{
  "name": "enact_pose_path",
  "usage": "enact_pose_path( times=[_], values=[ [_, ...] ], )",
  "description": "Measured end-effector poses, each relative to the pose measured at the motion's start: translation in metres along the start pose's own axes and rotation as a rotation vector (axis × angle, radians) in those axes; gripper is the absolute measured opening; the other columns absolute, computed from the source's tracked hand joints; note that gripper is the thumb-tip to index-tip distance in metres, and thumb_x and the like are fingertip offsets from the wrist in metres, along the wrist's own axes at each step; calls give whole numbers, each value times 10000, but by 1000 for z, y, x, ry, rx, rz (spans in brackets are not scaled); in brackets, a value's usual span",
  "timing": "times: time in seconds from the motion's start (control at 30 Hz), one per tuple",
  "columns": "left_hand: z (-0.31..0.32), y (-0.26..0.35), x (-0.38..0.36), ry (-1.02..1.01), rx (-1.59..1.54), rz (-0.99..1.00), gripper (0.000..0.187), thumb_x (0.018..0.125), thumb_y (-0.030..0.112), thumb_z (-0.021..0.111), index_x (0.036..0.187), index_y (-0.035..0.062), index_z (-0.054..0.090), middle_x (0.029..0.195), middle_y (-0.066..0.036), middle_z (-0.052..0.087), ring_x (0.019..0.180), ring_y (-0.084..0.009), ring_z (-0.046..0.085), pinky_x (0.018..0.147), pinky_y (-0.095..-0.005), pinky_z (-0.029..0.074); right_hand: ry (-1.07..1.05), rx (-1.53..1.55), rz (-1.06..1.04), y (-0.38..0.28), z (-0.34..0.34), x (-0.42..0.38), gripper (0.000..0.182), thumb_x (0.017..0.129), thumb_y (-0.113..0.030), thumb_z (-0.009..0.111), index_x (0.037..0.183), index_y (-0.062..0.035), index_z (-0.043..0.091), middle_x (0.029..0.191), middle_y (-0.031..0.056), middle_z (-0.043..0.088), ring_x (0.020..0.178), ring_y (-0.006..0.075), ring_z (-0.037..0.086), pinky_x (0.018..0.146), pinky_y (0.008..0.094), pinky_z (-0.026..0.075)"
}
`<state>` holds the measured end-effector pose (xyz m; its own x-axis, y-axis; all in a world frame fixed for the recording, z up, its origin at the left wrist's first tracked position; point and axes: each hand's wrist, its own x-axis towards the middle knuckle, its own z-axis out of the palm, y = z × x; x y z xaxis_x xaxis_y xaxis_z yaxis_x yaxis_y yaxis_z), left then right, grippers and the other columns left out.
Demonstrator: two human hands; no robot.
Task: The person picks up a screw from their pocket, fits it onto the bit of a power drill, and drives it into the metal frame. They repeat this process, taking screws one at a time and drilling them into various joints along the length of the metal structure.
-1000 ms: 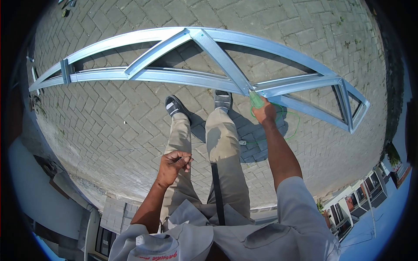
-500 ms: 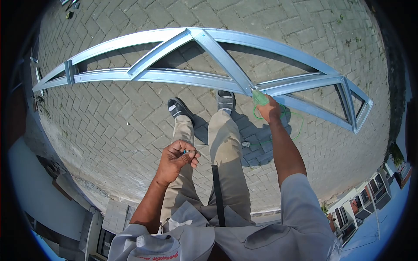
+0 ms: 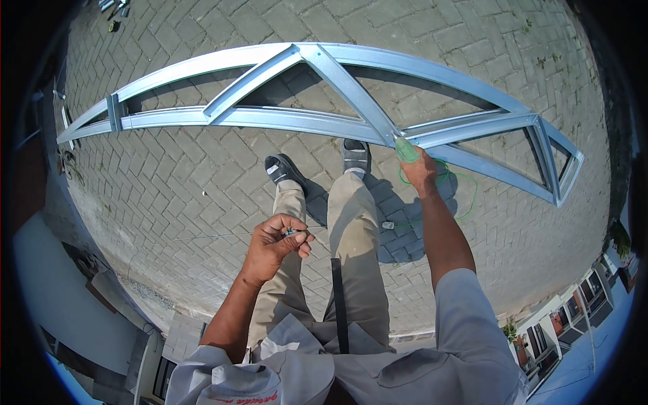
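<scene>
A galvanized steel truss (image 3: 378, 131) lies on the paving in front of my feet. My right hand (image 3: 422, 169) is wrapped round a green electric drill (image 3: 406, 150), whose tip is right at the joint where a diagonal strut (image 3: 347, 84) meets the lower chord. A green cord (image 3: 477, 192) loops from the drill over the ground. My left hand (image 3: 275, 246) is closed near my left knee, its fingertips pinching several small screws (image 3: 291, 232) with teal heads, partly hidden by the fingers.
Herringbone paving blocks (image 3: 202, 162) cover the ground. A small pale block (image 3: 387, 225) lies by the cord near my right leg. Loose metal pieces (image 3: 116, 8) lie at the far left. My sandaled feet (image 3: 287, 169) stand close to the truss.
The view has shifted slightly, so the truss appears a little further right. My right hand keeps the drill at the joint; my left hand's fingers have moved slightly around the screws.
</scene>
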<state>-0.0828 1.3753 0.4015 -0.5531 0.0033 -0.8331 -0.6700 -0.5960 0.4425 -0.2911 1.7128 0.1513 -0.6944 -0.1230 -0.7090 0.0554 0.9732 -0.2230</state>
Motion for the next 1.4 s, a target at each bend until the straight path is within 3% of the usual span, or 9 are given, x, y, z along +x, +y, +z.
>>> enact_pose_path(
  times=[0.3, 0.4, 0.5, 0.63, 0.7, 0.8, 1.13, 1.4],
  values=[
    [-1, 0, 3, 30, -4, -33, 129, 994, 51, 681, 1096, -25, 670, 937, -146, 740, 767, -186, 721, 696, -318, 597, 59, -257, -94, -7, 4, -18, 711, 755, -267, 806, 1422, -206, 569, 1102, 223, 727, 1058, 417, 705, 912, 491, 573],
    [-6, 3, 7, 45, -11, 5, 136, 995, 58, 683, 1097, -31, 675, 950, -133, 732, 781, -180, 711, 713, -314, 589, 131, -128, -139, -3, 3, -35, 673, 744, -251, 814, 1382, -202, 606, 1134, 232, 727, 1050, 418, 708, 898, 508, 575],
    [-9, 2, 16, 33, 1, 54, 121, 1000, 46, 673, 1093, -31, 683, 944, -109, 716, 795, -164, 697, 730, -304, 583, 105, 37, -111, -20, -30, -80, 677, 732, -208, 820, 1378, -145, 627, 1194, 232, 714, 1059, 378, 723, 898, 457, 579],
    [-10, 7, 32, 21, -17, 89, 101, 998, 43, 679, 1078, -18, 686, 923, -80, 693, 795, -149, 684, 730, -292, 578, -7, 756, -57, -24, -91, -174, 755, 714, -130, 818, 1412, 33, 581, 1142, 164, 734, 993, 246, 728, 891, 347, 559],
    [-10, 11, 37, 31, -92, 61, 100, 992, 54, 690, 1064, -15, 683, 914, -82, 697, 793, -153, 681, 713, -288, 567, -151, 1060, 78, -47, -122, -216, 757, 688, -82, 793, 1395, 70, 571, 1129, 160, 730, 946, 242, 733, 896, 367, 573],
    [-7, 22, 50, 50, -142, 95, 114, 993, 94, 702, 1054, 0, 683, 907, -63, 694, 790, -141, 674, 685, -274, 555, -273, 1223, 28, -77, -156, -256, 787, 653, -57, 765, 1393, 103, 550, 1161, 177, 723, 963, 241, 735, 913, 378, 578],
    [-17, 49, 39, -29, -107, 90, 159, 1024, 175, 681, 1038, 17, 678, 878, -32, 676, 723, -93, 631, 641, -246, 519, -306, 1122, -84, -117, -186, -285, 882, 587, -159, 822, 1393, 96, 571, 1239, 156, 704, 1115, 216, 687, 993, 345, 523],
    [-30, 72, 17, -61, -13, 49, 136, 1015, 177, 693, 998, 42, 692, 821, -1, 664, 686, -74, 608, 609, -225, 479, -316, 1079, -89, -146, -190, -301, 860, 581, -131, 818, 1389, 65, 596, 1231, 135, 708, 1101, 200, 684, 996, 332, 512]
  ],
)
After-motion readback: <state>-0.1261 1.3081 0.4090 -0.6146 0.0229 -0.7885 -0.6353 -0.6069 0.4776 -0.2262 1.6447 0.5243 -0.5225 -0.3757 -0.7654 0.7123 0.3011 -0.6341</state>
